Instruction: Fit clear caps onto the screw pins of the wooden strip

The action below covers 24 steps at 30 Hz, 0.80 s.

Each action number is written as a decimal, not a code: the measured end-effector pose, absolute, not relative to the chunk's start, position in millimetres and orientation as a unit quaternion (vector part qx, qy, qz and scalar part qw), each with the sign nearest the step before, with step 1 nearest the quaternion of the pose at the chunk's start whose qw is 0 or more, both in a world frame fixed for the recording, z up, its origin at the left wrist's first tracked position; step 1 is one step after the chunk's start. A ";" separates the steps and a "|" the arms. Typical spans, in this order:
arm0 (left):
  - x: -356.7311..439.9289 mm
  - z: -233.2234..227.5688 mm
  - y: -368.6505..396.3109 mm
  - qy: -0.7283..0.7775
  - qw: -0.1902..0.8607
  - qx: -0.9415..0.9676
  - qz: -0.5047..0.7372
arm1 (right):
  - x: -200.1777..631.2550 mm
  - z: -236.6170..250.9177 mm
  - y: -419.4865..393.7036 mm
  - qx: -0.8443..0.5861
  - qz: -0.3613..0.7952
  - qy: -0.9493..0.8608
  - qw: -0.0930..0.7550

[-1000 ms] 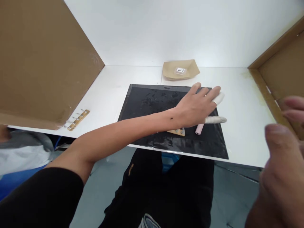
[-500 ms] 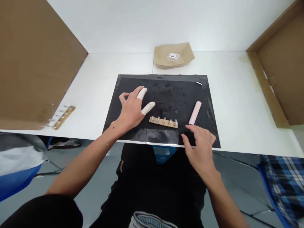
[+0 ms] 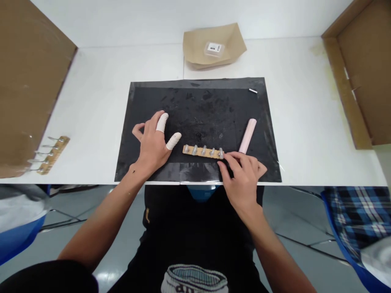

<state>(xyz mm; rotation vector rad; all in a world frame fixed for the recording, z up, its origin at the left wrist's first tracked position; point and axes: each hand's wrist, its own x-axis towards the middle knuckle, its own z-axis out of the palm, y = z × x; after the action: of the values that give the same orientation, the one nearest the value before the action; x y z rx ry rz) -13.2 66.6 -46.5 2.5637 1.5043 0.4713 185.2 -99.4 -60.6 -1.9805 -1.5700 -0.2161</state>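
Observation:
A tan strip (image 3: 199, 151) lies on the black mat (image 3: 171, 173), with several clear or silvery knobs standing in a row along it. My right hand (image 3: 242, 177) is at the strip's right end, index fingertip touching or very near its edge and thumb just below. Those two fingers are apart, and I see no firm grip. My left hand (image 3: 152, 142) rests on the mat left of the strip, fingers spread and nothing held. White finger cots (image 3: 173, 141) cover its thumb and index finger. Just beyond my right hand lies a pale pink rod (image 3: 248, 135), its near end behind my fingers.
A small silvery piece (image 3: 253, 90) lies at the mat's far right. Behind the mat sits a brown paper tray (image 3: 194, 42) holding a clear plastic box (image 3: 214, 49). Another tan strip with metal spikes (image 3: 54, 155) lies at left. Cardboard panels (image 3: 27, 81) flank the white table (image 3: 302, 106).
My right hand has moved left from beside the pink rod to the strip's right end. The left hand keeps its spread pose. The whole view has shifted.

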 end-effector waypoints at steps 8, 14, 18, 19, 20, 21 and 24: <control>-11.9 -45.1 67.3 0.505 0.059 0.849 0.144 | 194.8 -59.1 -107.7 -0.726 -0.129 -0.633 0.234; -10.2 -44.5 66.9 0.506 0.040 0.852 0.127 | 210.4 -63.0 -111.6 -0.699 -0.135 -0.674 0.198; -9.7 -45.1 67.4 0.507 0.033 0.852 0.127 | 219.0 -64.7 -111.7 -0.686 -0.159 -0.673 0.228; -9.6 -45.3 67.4 0.508 0.032 0.852 0.128 | 220.6 -64.7 -112.1 -0.689 -0.155 -0.666 0.239; -9.4 -45.3 67.4 0.508 0.030 0.851 0.127 | 221.9 -64.7 -112.8 -0.693 -0.148 -0.660 0.248; -9.2 -45.3 67.3 0.509 0.028 0.851 0.128 | 222.9 -64.4 -113.5 -0.699 -0.139 -0.653 0.256; -8.7 -44.7 66.7 0.510 0.028 0.850 0.126 | 223.5 -62.6 -114.5 -0.714 -0.109 -0.639 0.263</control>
<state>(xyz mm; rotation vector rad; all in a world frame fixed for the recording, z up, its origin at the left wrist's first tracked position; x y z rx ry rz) -8.7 66.7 -44.7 2.6248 1.5761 0.3893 223.5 -114.5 -62.6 -1.9323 -1.7284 -0.2956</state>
